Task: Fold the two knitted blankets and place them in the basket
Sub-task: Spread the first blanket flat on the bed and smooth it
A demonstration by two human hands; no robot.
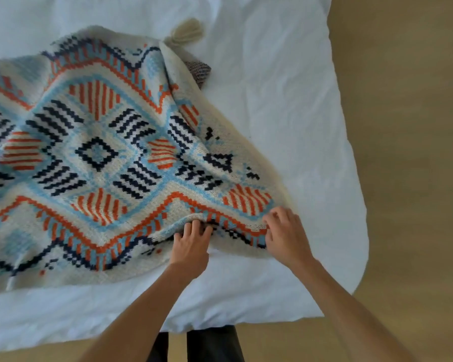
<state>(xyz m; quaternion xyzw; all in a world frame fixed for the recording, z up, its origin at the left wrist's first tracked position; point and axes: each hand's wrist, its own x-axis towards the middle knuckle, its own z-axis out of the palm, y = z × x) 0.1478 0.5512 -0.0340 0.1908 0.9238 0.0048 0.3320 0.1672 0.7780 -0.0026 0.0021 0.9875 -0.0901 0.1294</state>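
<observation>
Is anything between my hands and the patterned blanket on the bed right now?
No. The left hand and right hand are already on the near edge of the cream, orange and blue patterned knitted blanket, which lies on the white bed sheet. No basket is in view.

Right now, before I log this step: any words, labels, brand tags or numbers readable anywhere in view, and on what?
None. The patterned knitted blanket carries only geometric motifs in orange, blue and navy, with no letters and no visible tag.
The tassel, the white bedding and the darker knit peeking out beneath the blanket show no text.
No label shows where the left hand and right hand grip the edge.
</observation>
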